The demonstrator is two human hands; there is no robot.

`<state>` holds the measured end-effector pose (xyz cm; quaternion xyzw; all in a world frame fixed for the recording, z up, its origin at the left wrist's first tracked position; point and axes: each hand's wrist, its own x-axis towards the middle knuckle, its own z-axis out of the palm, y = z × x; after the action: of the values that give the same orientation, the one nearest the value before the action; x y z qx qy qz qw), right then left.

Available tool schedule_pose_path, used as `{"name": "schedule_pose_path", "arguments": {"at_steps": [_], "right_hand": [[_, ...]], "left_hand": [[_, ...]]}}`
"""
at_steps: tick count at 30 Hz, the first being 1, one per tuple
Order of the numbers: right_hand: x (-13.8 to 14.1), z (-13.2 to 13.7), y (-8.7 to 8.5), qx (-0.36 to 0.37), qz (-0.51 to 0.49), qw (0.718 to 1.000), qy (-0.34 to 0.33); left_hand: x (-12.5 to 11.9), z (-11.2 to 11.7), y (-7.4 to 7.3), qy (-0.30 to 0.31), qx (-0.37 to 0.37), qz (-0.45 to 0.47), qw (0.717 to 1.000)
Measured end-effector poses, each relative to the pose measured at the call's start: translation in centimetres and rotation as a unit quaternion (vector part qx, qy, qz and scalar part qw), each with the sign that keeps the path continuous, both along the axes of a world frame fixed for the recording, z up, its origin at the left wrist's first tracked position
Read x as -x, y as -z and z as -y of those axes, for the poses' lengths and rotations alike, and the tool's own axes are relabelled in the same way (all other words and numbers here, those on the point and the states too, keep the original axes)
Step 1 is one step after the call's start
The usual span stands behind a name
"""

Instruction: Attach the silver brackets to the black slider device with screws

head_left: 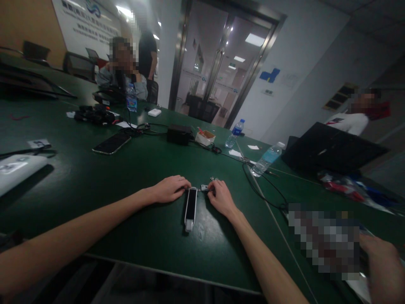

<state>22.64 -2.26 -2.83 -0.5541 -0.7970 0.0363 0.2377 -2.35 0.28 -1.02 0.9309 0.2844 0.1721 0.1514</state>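
A slim, long device with a black face and pale frame (190,207) lies on the green table (152,245) between my hands. My left hand (171,188) rests at its far end, the bent fingertips closed against its upper left corner. In my right hand (220,197), thumb and fingers pinch a small silver metal piece (204,188) with a dark hole. A short link seems to join this piece to the device's far end. Small metal loops (214,179) show just beyond my right fingers, too small to name.
Ahead lie a phone (112,143), a black box with cables (179,134), a small open box (205,137) and water bottles (268,159). A laptop (332,147) stands to the right. Another person's hand (384,266) is at the lower right. More people are beyond the table.
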Motion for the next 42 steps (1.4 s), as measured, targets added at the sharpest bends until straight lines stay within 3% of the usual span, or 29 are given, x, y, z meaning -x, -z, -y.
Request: {"name": "schedule_pose_path", "arguments": {"at_steps": [11,24,31,42], "right_hand": [[0.1,0.3,-0.6,0.013,0.051,0.999,0.015],[-0.3,0.3,-1.4,0.016,0.075,0.993,0.085],[-2.3,-0.7,-0.6,0.008,0.079,0.989,0.128],[-4.0,-2.4,1.1,0.008,0.067,0.986,0.149]], "left_hand": [[0.0,-0.1,0.2,0.0,-0.004,-0.009,1.0],[0.0,-0.1,0.2,0.002,-0.007,-0.003,1.0],[0.1,-0.4,0.9,0.009,-0.015,0.005,1.0],[0.1,-0.2,0.5,0.007,-0.009,0.004,1.0]]}}
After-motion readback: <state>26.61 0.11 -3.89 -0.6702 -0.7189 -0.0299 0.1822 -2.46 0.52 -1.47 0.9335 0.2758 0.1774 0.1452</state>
